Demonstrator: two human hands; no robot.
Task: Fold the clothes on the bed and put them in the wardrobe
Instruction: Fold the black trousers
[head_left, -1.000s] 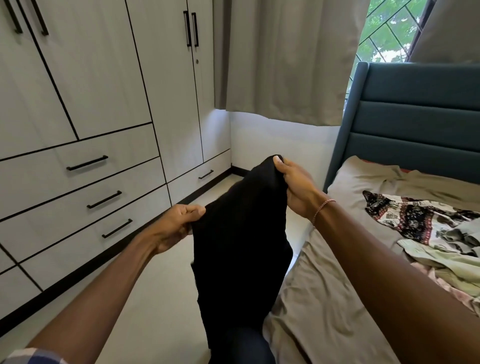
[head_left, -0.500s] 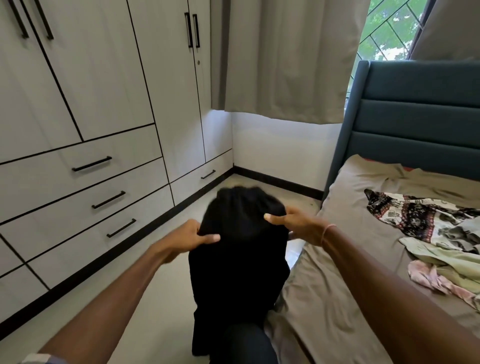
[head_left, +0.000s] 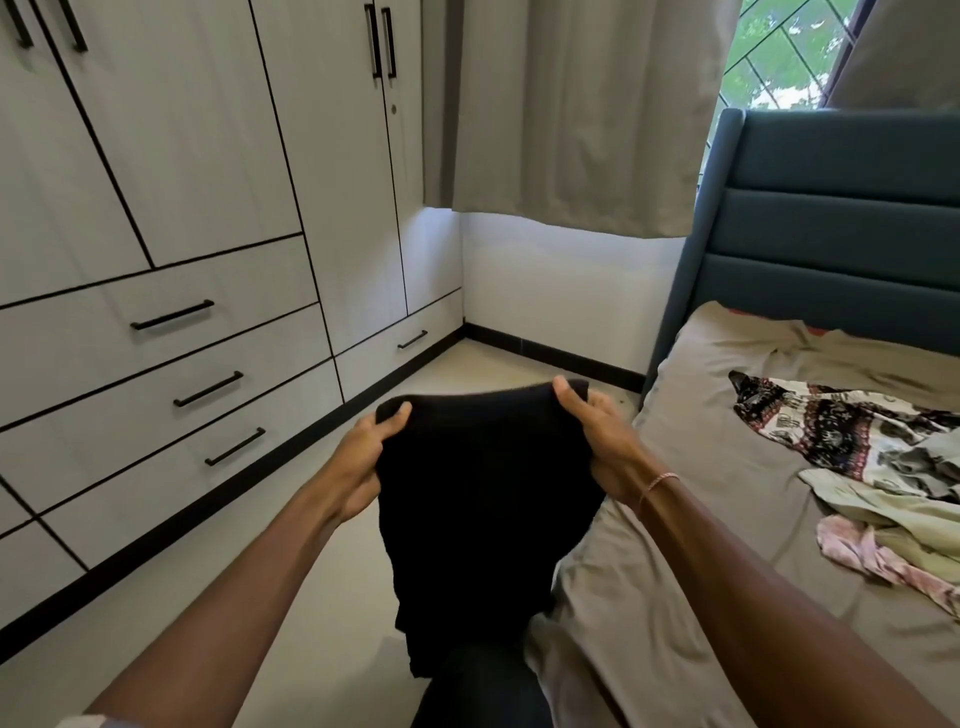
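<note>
My left hand (head_left: 363, 457) and right hand (head_left: 597, 441) pinch the black garment (head_left: 483, 499) at its folded top corners; it's soft, light, limp, so I judge corner grips best.

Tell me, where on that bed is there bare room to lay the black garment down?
Bare sheet lies between the right hand and the patterned garment, and in a strip between that garment and the headboard. Farther right it is crowded: the patterned garment, a pale green garment and a pink garment lie heaped together.
</note>
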